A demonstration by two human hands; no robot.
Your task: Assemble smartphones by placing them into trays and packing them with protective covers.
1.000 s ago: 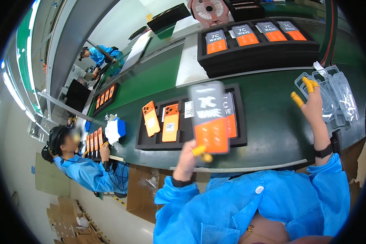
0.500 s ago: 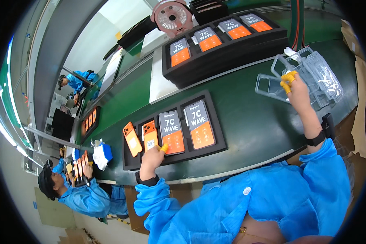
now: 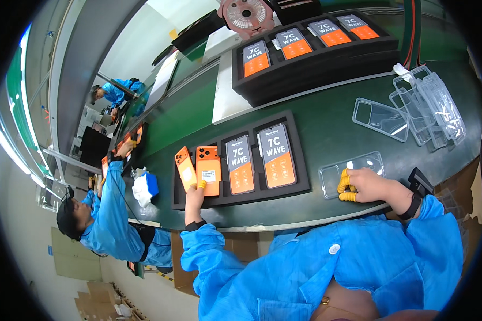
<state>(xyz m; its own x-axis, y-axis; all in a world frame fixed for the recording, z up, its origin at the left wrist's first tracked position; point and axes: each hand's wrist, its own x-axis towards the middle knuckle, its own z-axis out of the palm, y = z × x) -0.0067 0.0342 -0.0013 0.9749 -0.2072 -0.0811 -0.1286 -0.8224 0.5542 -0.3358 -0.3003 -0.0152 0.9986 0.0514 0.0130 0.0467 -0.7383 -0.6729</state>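
My left hand [image 3: 194, 203], wearing a yellow finger cot, is closed on the lower end of an orange phone [image 3: 209, 156]. The phone is at the left part of a black foam tray [image 3: 300, 160], its camera side and a white label facing up. Beside it another orange phone [image 3: 184, 164] leans at the tray's left end. Two phones with grey-and-orange front films [image 3: 240, 163] lie in slots to the right. My right hand [image 3: 367, 185], with yellow finger cots, has its fingers curled on a clear phone case [image 3: 377, 162] near the table's front edge.
More clear cases [image 3: 444, 109] are heaped at the right, one [image 3: 381, 119] lying apart. Stacked black trays [image 3: 316, 69] with several phones stand behind, near a pink fan [image 3: 246, 15]. At the left are a blue box [image 3: 152, 183] with white material and a co-worker [image 3: 110, 214].
My right hand has come from the case heap toward the front edge with a clear case. The orange phone under my left hand has turned its back more fully up. A co-worker's arm now reaches forward.
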